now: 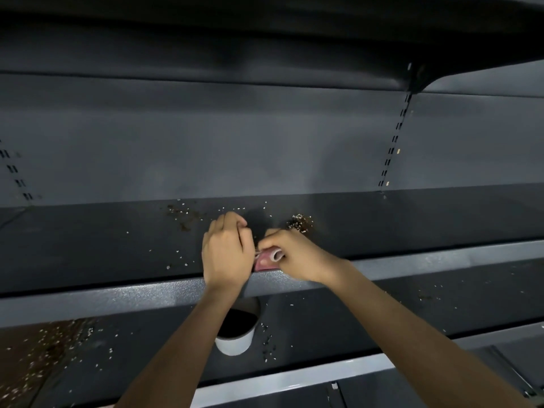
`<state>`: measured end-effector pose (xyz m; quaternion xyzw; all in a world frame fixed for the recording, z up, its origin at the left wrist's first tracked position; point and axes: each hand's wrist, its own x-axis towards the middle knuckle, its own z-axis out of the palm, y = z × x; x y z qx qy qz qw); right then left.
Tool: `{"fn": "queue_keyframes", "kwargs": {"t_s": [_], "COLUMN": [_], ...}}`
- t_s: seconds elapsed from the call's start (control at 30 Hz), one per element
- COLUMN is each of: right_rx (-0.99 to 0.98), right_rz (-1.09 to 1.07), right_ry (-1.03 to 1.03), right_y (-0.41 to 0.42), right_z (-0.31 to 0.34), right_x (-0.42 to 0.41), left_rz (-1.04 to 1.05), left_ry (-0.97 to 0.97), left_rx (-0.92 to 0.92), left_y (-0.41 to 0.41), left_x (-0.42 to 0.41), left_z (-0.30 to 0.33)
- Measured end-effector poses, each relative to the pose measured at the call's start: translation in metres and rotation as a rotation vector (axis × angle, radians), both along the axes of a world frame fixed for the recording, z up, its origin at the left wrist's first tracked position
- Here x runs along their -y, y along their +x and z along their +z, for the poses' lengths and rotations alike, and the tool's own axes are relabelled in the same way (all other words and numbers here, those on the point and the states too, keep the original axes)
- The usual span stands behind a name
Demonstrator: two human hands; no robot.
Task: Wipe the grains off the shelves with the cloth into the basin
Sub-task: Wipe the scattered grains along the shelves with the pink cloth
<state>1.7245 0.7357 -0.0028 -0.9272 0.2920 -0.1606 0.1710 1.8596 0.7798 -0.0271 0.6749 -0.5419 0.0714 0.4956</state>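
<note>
Dark shelves (88, 254), grains (300, 222) scattered on 2 levels. Left hand (228, 254) and right hand (294, 254) pinch folded cloth (269, 259) at upper shelf's front edge. Basin (235, 334) below. Wiping barely begun.

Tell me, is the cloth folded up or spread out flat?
Folded up. The cloth shows a rolled edge, bunched small between the left hand and right hand.

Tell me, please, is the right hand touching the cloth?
Touching. The head view shows the right hand with its fingers closed over the folded cloth at the shelf edge.
</note>
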Motion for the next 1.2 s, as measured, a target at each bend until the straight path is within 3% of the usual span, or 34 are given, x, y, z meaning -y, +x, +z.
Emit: {"fn": "queue_keyframes", "kwargs": {"t_s": [0.23, 0.47, 0.67, 0.8, 1.0, 1.13, 1.2], "right_rx": [0.132, 0.005, 0.139, -0.113, 0.089, 0.028, 0.039], "right_rz": [-0.262, -0.061, -0.092, 0.067, -0.165, 0.019, -0.006], "right_ry": [-0.034, -0.063, 0.008, 0.096, -0.056, 0.035, 0.009], "right_y": [0.007, 0.020, -0.003, -0.001, -0.002, -0.009, -0.009], "right_z": [0.000, -0.006, 0.016, 0.020, 0.008, 0.000, -0.006], "right_x": [0.026, 0.014, 0.022, 0.008, 0.015, 0.007, 0.012], "left_rz": [0.023, 0.061, 0.074, 0.086, 0.083, 0.081, 0.076], "left_ry": [0.010, 0.033, 0.047, 0.020, 0.040, 0.019, 0.006], "left_rx": [-0.001, 0.003, -0.014, -0.035, -0.031, -0.037, -0.045], "left_y": [0.000, 0.000, 0.000, -0.001, -0.001, -0.001, -0.001], "left_x": [0.002, 0.004, 0.004, 0.004, 0.001, 0.002, 0.001], "left_z": [-0.001, -0.002, -0.001, 0.000, 0.002, 0.002, 0.001]}}
